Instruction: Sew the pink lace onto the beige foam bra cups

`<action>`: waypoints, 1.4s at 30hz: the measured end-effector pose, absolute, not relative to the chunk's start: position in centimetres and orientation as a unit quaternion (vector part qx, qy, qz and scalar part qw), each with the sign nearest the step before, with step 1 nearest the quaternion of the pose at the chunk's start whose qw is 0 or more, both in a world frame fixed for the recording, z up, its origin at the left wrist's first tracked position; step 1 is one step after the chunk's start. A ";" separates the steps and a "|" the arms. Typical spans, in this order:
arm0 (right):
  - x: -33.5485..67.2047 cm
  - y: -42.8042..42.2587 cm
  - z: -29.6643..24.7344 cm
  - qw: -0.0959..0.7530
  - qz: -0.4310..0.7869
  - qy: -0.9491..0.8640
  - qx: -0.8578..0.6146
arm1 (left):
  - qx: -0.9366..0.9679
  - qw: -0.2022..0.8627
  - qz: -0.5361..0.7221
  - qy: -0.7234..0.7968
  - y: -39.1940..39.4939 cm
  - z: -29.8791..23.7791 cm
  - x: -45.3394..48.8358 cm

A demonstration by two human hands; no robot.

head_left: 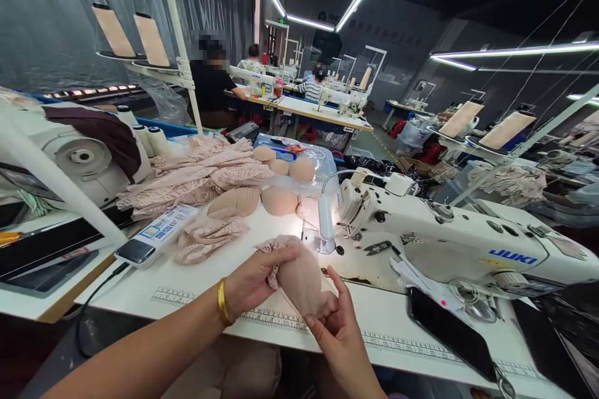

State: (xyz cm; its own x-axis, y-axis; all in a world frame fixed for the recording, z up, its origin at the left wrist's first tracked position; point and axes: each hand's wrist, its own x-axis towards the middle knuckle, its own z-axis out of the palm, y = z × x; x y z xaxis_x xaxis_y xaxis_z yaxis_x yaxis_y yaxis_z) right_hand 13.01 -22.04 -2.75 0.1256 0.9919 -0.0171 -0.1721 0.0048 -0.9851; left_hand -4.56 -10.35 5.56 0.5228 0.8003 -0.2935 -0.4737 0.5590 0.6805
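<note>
While my left hand [253, 283] and right hand [339, 330] both pinch the cup [300, 274], I'd keep their pull light and even so it lies smooth.

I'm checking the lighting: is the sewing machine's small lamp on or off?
On: the lamp brightly lights the pale fabric beside it.

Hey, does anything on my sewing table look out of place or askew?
Mildly, yes: the black phone right of your right hand lies slanted across the printed ruler, hiding some marks. The snips also lie loose on the machine bed. No spill stands out.
</note>
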 end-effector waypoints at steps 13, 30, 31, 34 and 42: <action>21.8 -10.3 -0.5 0.250 -0.107 -0.878 -0.393 | 0.983 0.169 0.061 -0.036 -4.1 4.6 -1.4; 23.6 -10.9 -0.7 0.245 0.027 -0.853 -0.459 | 0.971 0.221 0.093 0.003 -3.4 3.4 -1.2; 23.6 -10.8 -0.8 0.244 0.024 -0.853 -0.462 | 0.970 0.223 0.094 0.005 -3.3 3.3 -1.2; 23.8 -10.7 -1.2 0.254 0.016 -0.844 -0.472 | 0.968 0.231 0.098 0.010 -3.3 3.2 -1.1; 23.9 -10.2 -2.6 0.282 -0.013 -0.815 -0.507 | 0.970 0.220 0.105 0.014 -2.7 3.3 -0.7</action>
State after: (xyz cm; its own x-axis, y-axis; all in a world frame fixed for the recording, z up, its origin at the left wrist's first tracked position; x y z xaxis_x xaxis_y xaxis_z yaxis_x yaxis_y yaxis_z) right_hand 23.87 -10.21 -2.60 -0.3277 0.8184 0.4721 0.8326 0.4863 -0.2651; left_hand -0.71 -2.69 3.30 0.9775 0.0734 0.1976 -0.0189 -0.9030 0.4293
